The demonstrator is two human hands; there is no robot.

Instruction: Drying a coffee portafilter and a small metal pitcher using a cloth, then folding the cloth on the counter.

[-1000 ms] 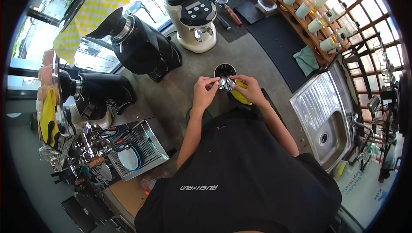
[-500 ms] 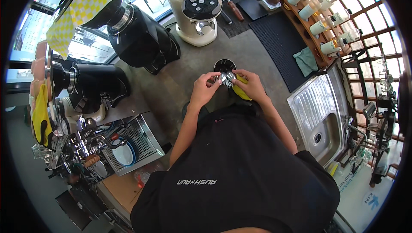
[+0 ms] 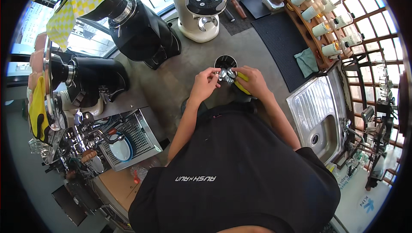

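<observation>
Several shiny metal spoons [image 3: 227,74] stand bunched at the near side of a round, dark-insided metal cup [image 3: 225,61], bowls up; tines of at least one fork show among them. My left hand [image 3: 204,86] is closed, thumb and fingers pinching at the left side of the bunch. From the right, my right hand [image 3: 254,83] has its fingers closed at a spoon on the other side. A yellow cloth [image 3: 243,83] shows beneath that hand, against its palm. The lower part of the cutlery is hidden by its own bunch and my black shirt.
Beyond the hands stand a white coffee grinder [image 3: 198,27] and a black grinder [image 3: 143,31]. To the right lie a black ribbed mat [image 3: 279,40], a green cloth [image 3: 306,64] and a steel sink [image 3: 319,125]. An espresso machine's drip tray [image 3: 143,132] is at left.
My right fingers have shifted slightly over the spoons, and the left fingers have curled in a little. The whole view has shifted slightly; the cup stays in front of the hands.
</observation>
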